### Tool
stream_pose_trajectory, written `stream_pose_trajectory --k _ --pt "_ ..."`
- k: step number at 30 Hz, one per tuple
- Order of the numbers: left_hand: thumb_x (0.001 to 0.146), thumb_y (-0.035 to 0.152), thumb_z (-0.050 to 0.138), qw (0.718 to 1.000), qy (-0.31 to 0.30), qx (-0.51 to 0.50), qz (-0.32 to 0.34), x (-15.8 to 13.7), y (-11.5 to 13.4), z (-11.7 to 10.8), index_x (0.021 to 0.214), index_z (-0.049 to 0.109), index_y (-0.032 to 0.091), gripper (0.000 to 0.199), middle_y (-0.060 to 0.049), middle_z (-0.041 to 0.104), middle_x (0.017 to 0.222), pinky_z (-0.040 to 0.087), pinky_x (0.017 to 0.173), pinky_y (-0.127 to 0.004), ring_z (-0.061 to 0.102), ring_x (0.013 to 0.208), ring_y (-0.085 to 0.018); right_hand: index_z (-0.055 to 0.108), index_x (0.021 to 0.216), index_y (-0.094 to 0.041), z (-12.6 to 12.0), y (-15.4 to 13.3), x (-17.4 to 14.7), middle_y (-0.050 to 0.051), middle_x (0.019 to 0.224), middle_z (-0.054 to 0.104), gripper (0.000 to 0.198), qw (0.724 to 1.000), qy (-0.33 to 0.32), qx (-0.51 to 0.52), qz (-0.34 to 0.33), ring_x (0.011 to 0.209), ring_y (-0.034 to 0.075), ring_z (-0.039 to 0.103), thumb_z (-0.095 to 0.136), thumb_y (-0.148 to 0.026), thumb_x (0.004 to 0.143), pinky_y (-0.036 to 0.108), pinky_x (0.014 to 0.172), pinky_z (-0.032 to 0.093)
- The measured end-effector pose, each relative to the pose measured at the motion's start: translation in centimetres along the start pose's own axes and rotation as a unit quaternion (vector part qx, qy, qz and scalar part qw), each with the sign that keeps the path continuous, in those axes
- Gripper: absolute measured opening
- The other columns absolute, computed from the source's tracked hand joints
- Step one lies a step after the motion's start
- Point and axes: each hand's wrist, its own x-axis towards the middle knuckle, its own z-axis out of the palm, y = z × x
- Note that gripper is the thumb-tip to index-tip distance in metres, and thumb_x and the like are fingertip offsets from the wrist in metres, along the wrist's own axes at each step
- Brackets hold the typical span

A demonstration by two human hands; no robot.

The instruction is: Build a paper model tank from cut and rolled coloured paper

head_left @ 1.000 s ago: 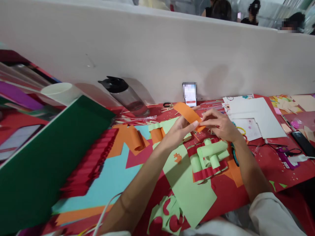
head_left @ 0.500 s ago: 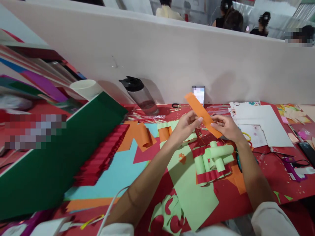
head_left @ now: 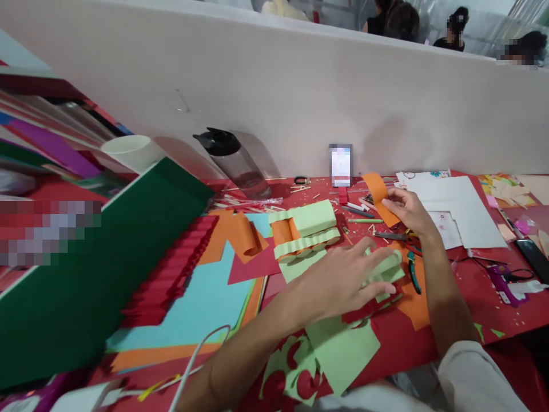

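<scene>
In my right hand [head_left: 408,210] is an orange paper strip [head_left: 377,197], pinched near its lower end, its upper end curling away. My left hand [head_left: 349,277] reaches over a green and red paper model [head_left: 388,264] made of rolled tubes. Its fingers are spread apart above the tubes and hide much of them; whether they touch the model I cannot tell. A second paper model [head_left: 306,226], wavy green with orange rolls, lies beyond my left hand. Under my left wrist is a sheet of green paper [head_left: 343,349].
A green board [head_left: 107,252] leans at left beside pleated red paper [head_left: 171,269]. A dark-lidded bottle [head_left: 240,163] and a phone [head_left: 341,165] stand by the white partition [head_left: 274,97]. Scissors [head_left: 392,236] and teal-handled pliers [head_left: 414,273] lie near my right forearm.
My left hand has let go of the orange strip and moved down over the green and red model. My right hand keeps the strip, now more upright and curled, slightly farther right.
</scene>
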Motion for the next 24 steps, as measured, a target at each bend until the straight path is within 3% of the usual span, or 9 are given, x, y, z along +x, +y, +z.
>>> stream_pose_trajectory --k 3,6,9,14,20,24 --pt "0.106 0.043 0.049 0.999 -0.024 0.025 0.017 0.3 -0.4 0.3 0.141 0.058 0.029 0.039 -0.009 0.063 0.119 0.052 0.068 -0.032 0.069 0.083 -0.022 0.065 0.095 -0.018 -0.3 0.2 -0.1 0.003 0.09 0.066 0.026 0.994 -0.101 -0.042 0.017 0.083 0.019 0.06 0.065 -0.043 0.092 0.032 0.077 0.049" --pt "0.104 0.024 0.049 0.999 0.003 0.028 0.02 0.8 -0.5 1.1 0.139 0.06 0.028 0.037 -0.009 0.064 0.115 0.05 0.067 -0.029 0.069 0.083 -0.021 0.061 0.092 -0.018 -0.5 0.6 -0.2 0.0 0.085 0.059 0.026 0.984 -0.163 -0.065 0.023 0.077 0.017 0.054 0.064 -0.043 0.093 0.031 0.073 0.044" --pt "0.103 0.016 0.047 0.999 0.038 0.001 0.03 0.9 -0.1 1.6 0.137 0.064 0.027 0.04 -0.009 0.068 0.114 0.051 0.069 -0.028 0.07 0.084 -0.019 0.061 0.092 -0.019 -0.8 1.0 -0.2 -0.001 0.083 0.058 0.025 0.985 -0.163 -0.058 0.024 0.076 0.016 0.053 0.063 -0.043 0.094 0.03 0.071 0.043" --pt "0.101 0.014 0.054 0.985 0.136 -0.094 0.046 0.2 0.1 0.8 0.126 0.073 0.026 0.033 -0.006 0.075 0.116 0.056 0.076 -0.028 0.074 0.093 -0.018 0.063 0.095 -0.02 -1.5 1.8 -0.2 0.001 0.089 0.064 0.026 0.994 -0.1 0.0 0.054 0.078 0.017 0.059 0.068 -0.046 0.092 0.029 0.071 0.048" --pt "0.094 0.012 0.067 0.919 0.299 -0.25 0.063 -1.2 -2.1 -3.2 0.11 0.082 0.028 0.027 -0.001 0.081 0.107 0.063 0.076 -0.025 0.077 0.094 -0.015 0.062 0.097 -0.022 -1.9 2.4 -0.2 -0.001 0.085 0.066 0.032 0.992 0.002 0.1 0.078 0.072 0.015 0.061 0.075 -0.049 0.085 0.026 0.064 0.049" --pt "0.084 0.023 0.082 0.823 0.513 -0.243 -0.003 -2.0 -4.9 -6.7 0.095 0.083 0.034 0.016 0.005 0.081 0.089 0.065 0.066 -0.029 0.077 0.081 -0.015 0.062 0.097 -0.024 -1.8 2.9 0.0 -0.002 0.084 0.068 0.034 0.988 0.05 0.127 0.077 0.071 0.016 0.063 0.078 -0.05 0.083 0.026 0.064 0.051"
